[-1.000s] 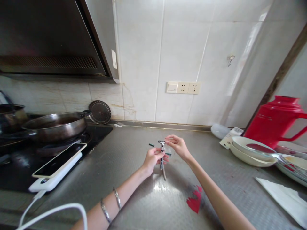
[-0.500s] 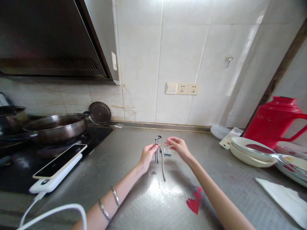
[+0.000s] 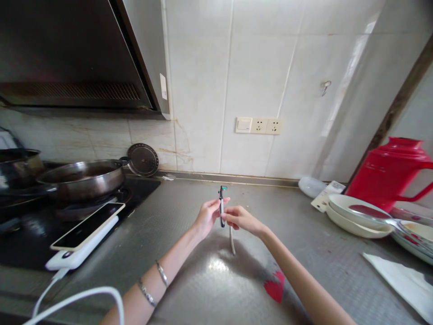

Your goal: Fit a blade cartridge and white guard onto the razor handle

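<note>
Razor upright, pinched in the left grip, the right grip closed on it lower down

Bare hands: two, one left hand, one right hand. Slim black-and-silver razor with green strip: one. Silver metal bangles: two. Thin pale bendy tube: one. Ragged flat red patch: one. Black-screened, pale-rimmed phone: one. Boxy white power bank: one. Round steel cooking vessels: two. Cream square wall sockets: two. Bright red plastic jug: one. Overlapping pale dishes: can't count.
</note>
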Demonstrator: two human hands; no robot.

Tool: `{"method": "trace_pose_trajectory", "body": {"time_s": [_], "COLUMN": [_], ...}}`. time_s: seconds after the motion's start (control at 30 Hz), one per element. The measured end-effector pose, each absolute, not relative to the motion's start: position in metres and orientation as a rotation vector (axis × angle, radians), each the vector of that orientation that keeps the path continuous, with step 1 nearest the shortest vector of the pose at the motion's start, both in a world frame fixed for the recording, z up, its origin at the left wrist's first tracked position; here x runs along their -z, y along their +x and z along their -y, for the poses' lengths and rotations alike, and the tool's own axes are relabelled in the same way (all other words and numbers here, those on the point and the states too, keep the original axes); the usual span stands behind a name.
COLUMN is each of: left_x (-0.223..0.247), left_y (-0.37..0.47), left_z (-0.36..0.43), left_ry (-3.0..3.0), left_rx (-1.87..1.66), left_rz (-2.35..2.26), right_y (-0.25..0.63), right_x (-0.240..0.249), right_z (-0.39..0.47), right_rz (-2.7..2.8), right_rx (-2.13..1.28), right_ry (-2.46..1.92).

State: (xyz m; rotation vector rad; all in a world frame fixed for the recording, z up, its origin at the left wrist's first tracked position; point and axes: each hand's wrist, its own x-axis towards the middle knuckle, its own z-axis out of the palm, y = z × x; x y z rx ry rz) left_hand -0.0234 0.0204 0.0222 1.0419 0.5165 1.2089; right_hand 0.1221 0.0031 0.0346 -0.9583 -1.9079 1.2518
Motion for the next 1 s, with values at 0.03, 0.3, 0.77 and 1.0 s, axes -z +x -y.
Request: {"method": "trace_pose_trajectory", "body": {"time_s": [0.03,0.3,0.77,1.0], "left_x": [-0.021,-0.016,-0.018,-0.019], "left_y": [-0.024,-0.053,-0.057,-0.057], "left_z": [-0.022,-0.048,-0.051,-0.05], "left_ry": [1.032,0.677,0.669,0.661], "left_rx": [-1.211,-1.336,-1.332,-1.317], "left_rz": [-0.536,-1.038,-1.017,-1.016], "right_y": [0.121,0.117,0.096,0.095], "right_x": [-0.034,-0.022,-0.005,0.002], "right_z": [-0.004,-0.015,-0.003,-0.005], "right_rz": [1.883,1.659,2.036,2.092], "right_rx": [-1.24,-0.895,-0.194,-0.133], "right_ry": [-0.978,-1.463,-2.092,-2.078]}}
